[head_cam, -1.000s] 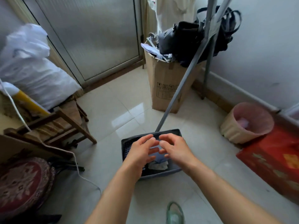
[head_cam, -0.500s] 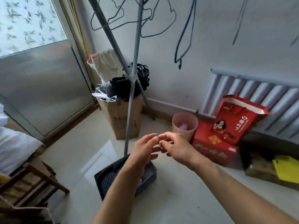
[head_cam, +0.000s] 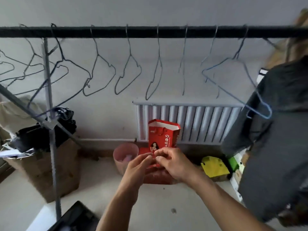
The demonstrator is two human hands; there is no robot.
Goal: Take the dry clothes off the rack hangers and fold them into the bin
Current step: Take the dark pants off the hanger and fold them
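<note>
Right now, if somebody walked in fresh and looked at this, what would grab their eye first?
Probably the black rail running across the top, strung with a row of bare wire hangers. Next, the dark garment hanging at the right edge, seemingly the only clothing left on the rack. Lower centre, the left hand and right hand meet empty in front of a bright red gift bag standing below the white radiator.

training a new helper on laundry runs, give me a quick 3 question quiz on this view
1. True or false: most wire hangers on the rack bar hang bare.
2. Where does a dark garment hang? A) far left B) middle C) far right
3. What does the left hand or the right hand hold?

Key: 1 true; 2 C; 3 nothing, both are free, fingertips close together below the bar.
</note>
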